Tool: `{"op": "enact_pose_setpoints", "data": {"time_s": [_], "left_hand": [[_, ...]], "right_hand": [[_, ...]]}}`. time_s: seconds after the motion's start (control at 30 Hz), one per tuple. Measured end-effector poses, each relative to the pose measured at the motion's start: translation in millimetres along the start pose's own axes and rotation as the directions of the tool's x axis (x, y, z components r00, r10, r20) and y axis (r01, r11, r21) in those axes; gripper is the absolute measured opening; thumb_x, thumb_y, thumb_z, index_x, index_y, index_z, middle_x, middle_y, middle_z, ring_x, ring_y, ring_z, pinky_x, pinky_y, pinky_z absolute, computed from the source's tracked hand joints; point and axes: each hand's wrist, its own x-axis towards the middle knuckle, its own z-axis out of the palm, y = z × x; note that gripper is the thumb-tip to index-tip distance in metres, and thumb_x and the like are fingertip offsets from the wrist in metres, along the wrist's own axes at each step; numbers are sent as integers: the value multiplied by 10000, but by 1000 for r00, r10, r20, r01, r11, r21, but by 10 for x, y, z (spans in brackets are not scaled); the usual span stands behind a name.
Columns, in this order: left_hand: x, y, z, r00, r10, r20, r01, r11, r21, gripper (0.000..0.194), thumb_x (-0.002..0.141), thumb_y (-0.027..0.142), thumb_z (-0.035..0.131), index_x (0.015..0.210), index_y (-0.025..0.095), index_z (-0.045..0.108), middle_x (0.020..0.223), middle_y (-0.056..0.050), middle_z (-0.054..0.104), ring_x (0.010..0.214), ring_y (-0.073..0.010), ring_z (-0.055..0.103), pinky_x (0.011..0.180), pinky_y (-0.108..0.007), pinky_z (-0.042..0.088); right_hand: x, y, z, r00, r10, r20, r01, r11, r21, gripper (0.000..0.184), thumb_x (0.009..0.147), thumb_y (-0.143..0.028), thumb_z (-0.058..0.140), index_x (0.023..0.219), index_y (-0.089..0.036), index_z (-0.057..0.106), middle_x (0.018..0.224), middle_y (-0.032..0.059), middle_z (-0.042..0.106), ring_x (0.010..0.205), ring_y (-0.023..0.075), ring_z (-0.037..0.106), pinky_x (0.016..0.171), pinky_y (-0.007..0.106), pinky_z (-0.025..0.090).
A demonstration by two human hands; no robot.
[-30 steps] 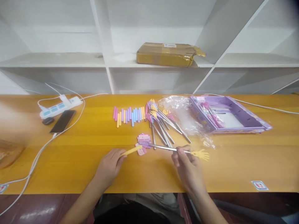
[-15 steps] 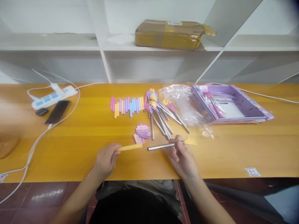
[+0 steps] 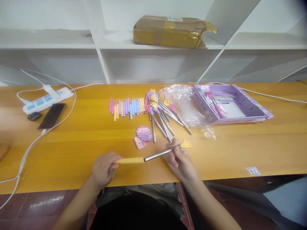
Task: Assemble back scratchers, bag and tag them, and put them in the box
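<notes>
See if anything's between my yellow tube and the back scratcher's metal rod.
Nothing visible: the yellow tube and metal rod touch or nearly touch end to end; the pink and purple cards lie farther off.

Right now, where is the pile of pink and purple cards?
In the head view, the card pile lies on the table, beyond the yellow tube in the left hand, just left of the piled metal back scratchers.

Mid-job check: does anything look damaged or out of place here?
Yes: the cardboard box on the shelf has a ragged, torn-looking right end. Plastic wrap lies crumpled beside the purple tray. The yellow tube in the left hand and metal rod in the right hand look fine.
</notes>
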Motion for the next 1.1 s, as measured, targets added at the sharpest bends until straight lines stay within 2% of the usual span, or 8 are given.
{"op": "enact_pose_setpoints", "data": {"time_s": [0.13, 0.3, 0.5, 0.67, 1.1], "left_hand": [[-34, -8, -13, 1000, -12, -2, 12, 999, 32, 426, 1181, 390, 399, 1059, 191, 756, 822, -55, 813, 748, -176, 789, 729, -263, 613], [-2, -10, -39, 996, -74, 41, 70, 995, 76, 448, 1179, 396, 402, 1050, 185, 776, 821, -63, 813, 682, -167, 763, 659, -254, 583], [75, 1, -48, 998, -36, 52, 32, 996, 85, 371, 1179, 353, 417, 1087, 167, 724, 806, -57, 782, 645, -161, 725, 627, -255, 538], [69, 0, -50, 996, -42, 76, 38, 997, 61, 360, 1182, 343, 395, 1092, 177, 701, 785, -45, 750, 626, -162, 697, 595, -261, 502], [63, -23, -53, 992, -58, 108, 55, 998, 29, 359, 1180, 332, 391, 1093, 174, 701, 793, -49, 751, 633, -162, 693, 610, -263, 521]], "right_hand": [[-7, 23, 0, 1000, -17, -24, 16, 998, -64, 331, 994, -510, 793, 961, -256, 583, 561, -101, 436, 456, 70, 247, 507, 251, 220], [-29, 62, -25, 985, -154, -74, 139, 973, -183, 309, 1020, -523, 761, 999, -259, 602, 497, -115, 438, 430, 77, 284, 498, 247, 236], [-65, 106, -91, 967, -236, -98, 201, 939, -278, 279, 1050, -507, 722, 1012, -262, 595, 459, -135, 373, 409, 78, 237, 473, 238, 198], [-65, 107, -143, 968, -235, -83, 198, 928, -314, 269, 1058, -490, 712, 1010, -253, 595, 475, -132, 371, 417, 75, 244, 473, 240, 189], [-55, 121, -157, 970, -231, -69, 195, 919, -344, 274, 1068, -491, 698, 1003, -255, 575, 497, -130, 374, 422, 75, 255, 455, 233, 172]]}}
